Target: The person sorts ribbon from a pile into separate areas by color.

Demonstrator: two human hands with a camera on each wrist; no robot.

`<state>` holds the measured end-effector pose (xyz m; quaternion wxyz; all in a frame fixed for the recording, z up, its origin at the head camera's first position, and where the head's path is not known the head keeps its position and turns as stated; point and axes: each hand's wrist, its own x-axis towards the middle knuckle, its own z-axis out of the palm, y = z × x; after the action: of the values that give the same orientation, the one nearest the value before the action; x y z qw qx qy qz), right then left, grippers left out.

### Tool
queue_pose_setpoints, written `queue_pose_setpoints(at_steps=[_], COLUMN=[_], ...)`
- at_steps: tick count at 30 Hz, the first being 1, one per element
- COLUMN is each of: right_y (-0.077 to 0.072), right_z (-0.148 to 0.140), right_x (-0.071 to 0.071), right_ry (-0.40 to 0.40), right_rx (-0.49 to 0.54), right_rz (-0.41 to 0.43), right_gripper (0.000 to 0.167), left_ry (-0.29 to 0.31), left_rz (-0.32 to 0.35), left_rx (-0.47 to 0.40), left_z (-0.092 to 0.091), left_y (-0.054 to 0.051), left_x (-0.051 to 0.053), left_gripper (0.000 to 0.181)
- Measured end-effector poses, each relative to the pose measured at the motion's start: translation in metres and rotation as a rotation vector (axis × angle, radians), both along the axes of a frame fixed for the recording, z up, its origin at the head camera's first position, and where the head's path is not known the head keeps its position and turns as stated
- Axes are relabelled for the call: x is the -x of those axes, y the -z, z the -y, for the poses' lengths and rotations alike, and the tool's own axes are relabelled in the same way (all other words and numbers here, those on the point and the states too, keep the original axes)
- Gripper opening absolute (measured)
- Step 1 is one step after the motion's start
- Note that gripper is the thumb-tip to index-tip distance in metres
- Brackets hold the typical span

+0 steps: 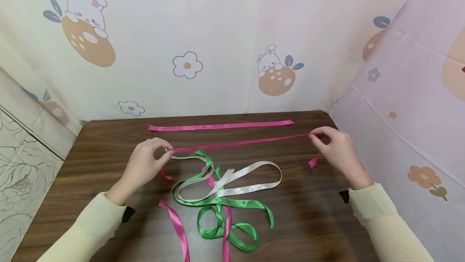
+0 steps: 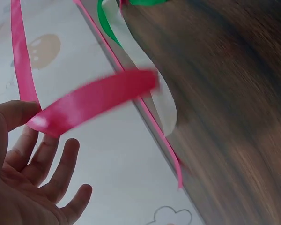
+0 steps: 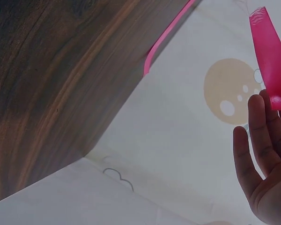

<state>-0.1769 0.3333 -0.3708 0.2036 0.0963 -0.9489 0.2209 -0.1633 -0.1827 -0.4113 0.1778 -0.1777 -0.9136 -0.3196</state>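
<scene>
A deep pink ribbon is stretched between both hands above the table, rising slightly to the right. The left hand pinches it near one end between thumb and finger; a short tail hangs past the fingers. At its other end the right hand pinches it, and a frayed tail dangles from the fingers. In the right wrist view the thumb is out of sight. Behind the stretched ribbon, another pink ribbon lies flat along the table's back edge.
On the dark wooden table, in front of the stretched ribbon, lie a looped white ribbon, tangled green ribbon and pink strips, one a curled pink strip toward the front. A patterned cloth hangs behind the table.
</scene>
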Motion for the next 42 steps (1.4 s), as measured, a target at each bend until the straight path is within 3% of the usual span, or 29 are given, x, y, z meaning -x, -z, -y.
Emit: queue_pose_setpoints(at_steps=[6,13,19,25,33,42], right_y=[0.004,0.009,0.015,0.021,0.029,0.032], right_z=[-0.003,-0.01,-0.015,-0.022,-0.026,-0.032], right_x=[0.003,0.007,0.011,0.014,0.018,0.02], right_ry=[0.019,0.03,0.041,0.064,0.087,0.102], right_rx=[0.0,0.003,0.004,0.005,0.003,0.011], right_rz=[0.024,0.041,0.054,0.069,0.106,0.19], right_gripper=[0.011,0.01,0.01,0.01,0.012,0.017], left_ry=[-0.03,-0.108,-0.156,-0.16,-0.182,-0.235], left_rz=[0.029,0.088,0.072,0.075,0.278,0.372], left_rx=[-0.015,-0.004,0.011,-0.032,-0.138,-0.215], left_z=[0.012,0.029,0.045,0.056,0.071,0.084], left_y=[0.004,0.011,0.015,0.02,0.022,0.026], left_x=[0.001,0.003,0.005,0.007,0.008,0.016], left_gripper=[0.006,0.006,0.005,0.005,0.027,0.04])
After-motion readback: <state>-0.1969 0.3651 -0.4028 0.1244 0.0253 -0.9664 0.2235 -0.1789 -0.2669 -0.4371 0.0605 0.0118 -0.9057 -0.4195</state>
